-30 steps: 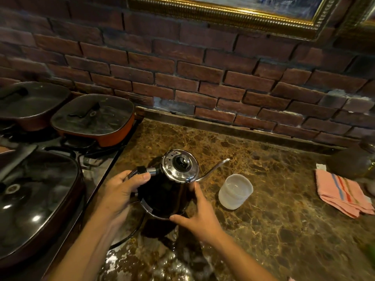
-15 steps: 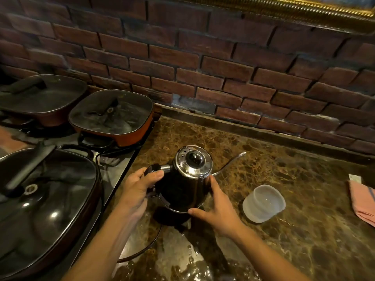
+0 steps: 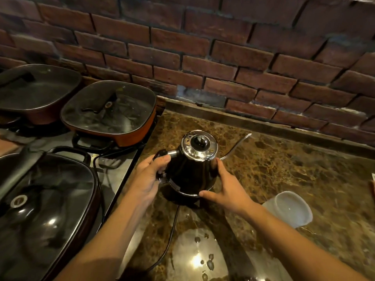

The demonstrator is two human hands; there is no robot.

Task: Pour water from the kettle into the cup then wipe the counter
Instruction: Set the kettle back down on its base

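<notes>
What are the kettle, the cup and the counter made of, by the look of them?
Kettle: probably metal. Its lid is mirror-bright chrome, and its body is glossy black, likely enamel or paint. Cup: seemingly translucent white plastic, milky and matte. Counter: polished brown stone, perhaps marble, veined and reflecting light, though it could be an imitation.

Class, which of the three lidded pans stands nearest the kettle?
The orange-sided pan; the front pan and back-left pan are darker and farther away.

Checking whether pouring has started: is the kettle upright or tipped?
Upright. The kettle stands level, lid facing up, apart from the cup; the left hand holds its handle, the right hand rests against its side.
</notes>
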